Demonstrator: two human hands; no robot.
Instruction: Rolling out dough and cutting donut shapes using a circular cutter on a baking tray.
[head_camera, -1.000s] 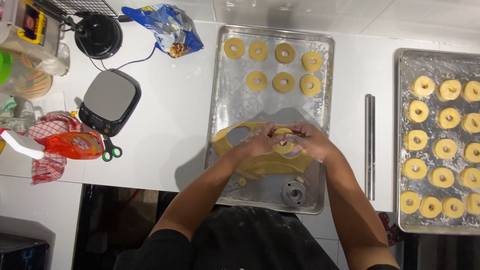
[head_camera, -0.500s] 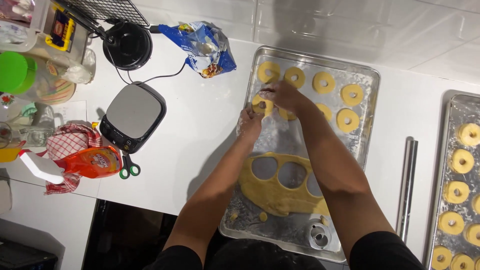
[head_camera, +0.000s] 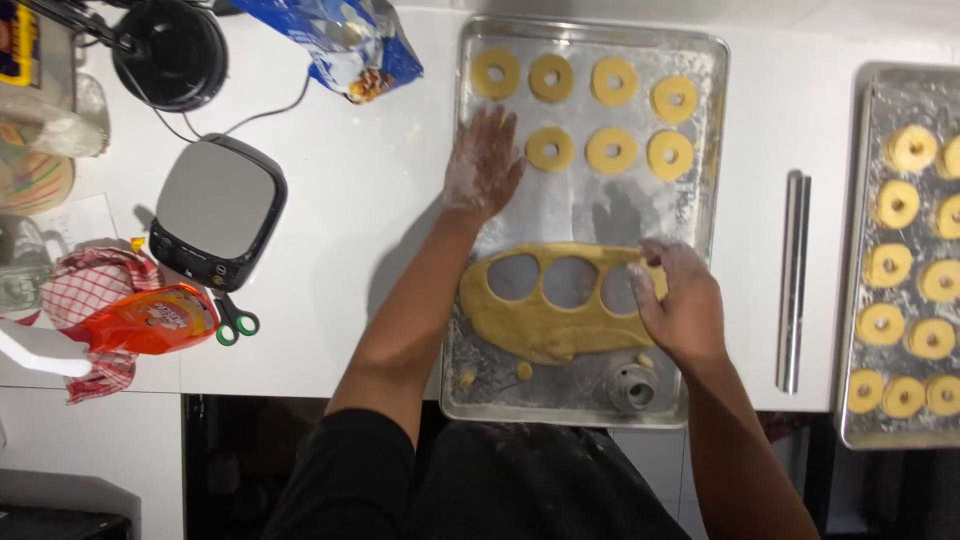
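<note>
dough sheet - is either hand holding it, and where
The right hand grips the right end of the dough sheet. The left hand holds nothing; it lies flat on the tray.

Scale (head_camera: 215, 212), scissors (head_camera: 235, 322), blue bag (head_camera: 345, 40)

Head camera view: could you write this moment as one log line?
left hand: flat on floured metal baking tray | right hand: on yellow rolled dough sheet with round cut-outs | seven ring-shaped dough pieces above

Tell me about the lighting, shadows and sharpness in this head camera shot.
Head view: even overhead light; the white counter looks bright. The left hand and its arm cast a soft shadow on the counter. The baking tray shows dull glare. The dough sheet and right hand look fairly sharp; edges bend slightly.
</note>
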